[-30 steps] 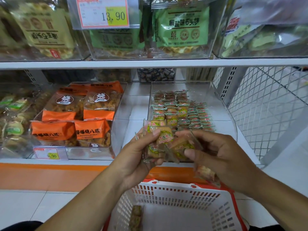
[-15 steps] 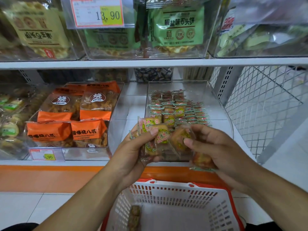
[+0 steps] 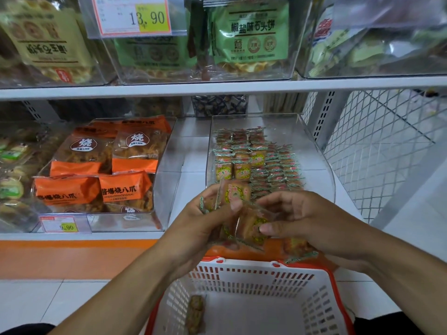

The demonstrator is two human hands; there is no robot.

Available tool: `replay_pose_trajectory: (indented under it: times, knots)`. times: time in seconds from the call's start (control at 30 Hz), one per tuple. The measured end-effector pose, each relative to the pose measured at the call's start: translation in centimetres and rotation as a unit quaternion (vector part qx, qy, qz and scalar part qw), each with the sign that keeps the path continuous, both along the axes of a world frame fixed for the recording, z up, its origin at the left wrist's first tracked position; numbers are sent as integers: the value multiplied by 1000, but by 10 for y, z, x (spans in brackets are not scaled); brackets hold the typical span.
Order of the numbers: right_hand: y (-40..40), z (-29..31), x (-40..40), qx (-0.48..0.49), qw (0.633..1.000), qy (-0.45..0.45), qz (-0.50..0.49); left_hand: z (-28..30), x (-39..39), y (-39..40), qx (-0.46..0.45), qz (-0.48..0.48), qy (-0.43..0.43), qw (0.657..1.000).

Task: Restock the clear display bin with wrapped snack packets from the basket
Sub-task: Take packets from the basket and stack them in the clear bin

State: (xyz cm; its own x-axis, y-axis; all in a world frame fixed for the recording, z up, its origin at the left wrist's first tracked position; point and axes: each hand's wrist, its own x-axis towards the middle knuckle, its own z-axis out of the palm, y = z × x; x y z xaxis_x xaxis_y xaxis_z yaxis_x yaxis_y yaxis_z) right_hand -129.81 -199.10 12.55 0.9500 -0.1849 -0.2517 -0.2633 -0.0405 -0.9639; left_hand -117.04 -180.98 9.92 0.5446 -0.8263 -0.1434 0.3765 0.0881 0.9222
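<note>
Head view: left hand [image 3: 205, 221] grips several snack packets [image 3: 235, 193] under its thumb; right hand [image 3: 312, 226] pinches another packet [image 3: 251, 227] between thumb and fingertips, above the basket [image 3: 254, 274], just before the clear bin [image 3: 314, 141].

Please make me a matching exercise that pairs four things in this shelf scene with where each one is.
Things:
1. basket
2. clear bin
3. orange bags
4. packets

Places:
A. in the tray left of the clear bin
B. held between the left hand and right hand
C. on the lower shelf, holding rows of wrapped snacks
D. below the hands, nearest the camera

Pairs: 1-D, 2-C, 3-A, 4-B
</note>
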Motion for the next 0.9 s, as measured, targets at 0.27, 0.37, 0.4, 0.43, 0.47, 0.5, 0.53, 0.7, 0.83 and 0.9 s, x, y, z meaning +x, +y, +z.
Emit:
replay_pose_trajectory:
  times: [0.27,0.37,0.4,0.43,0.47,0.5,0.53,0.7,0.83,0.9]
  knots:
    - [0,3,8,335,941,0,-57,7,4,-3,-52,-5,36,998]
    - [1,1,12,375,924,1,-81,8,5,-8,-50,5,11,999]
    - [1,1,13,373,924,1,-78,8,6,-9,-44,8,3,999]
    - [1,1,14,365,928,1,-71,8,6,-11,-38,9,-3,999]
    - [1,1,14,352,934,1,-63,8,6,-13,-31,10,-8,999]
    - [1,1,14,337,940,2,-58,7,6,-15,-25,12,-12,1000]
    - [1,0,14,322,945,2,-57,6,7,-17,-18,12,-18,1000]
    - [-8,3,20,271,962,13,-40,0,8,-26,48,43,-24,998]
    - [-33,11,44,-79,992,-2,-99,-1,13,-39,114,102,-17,988]
    - [-52,12,65,-353,929,45,-99,-1,14,-46,128,115,-12,985]
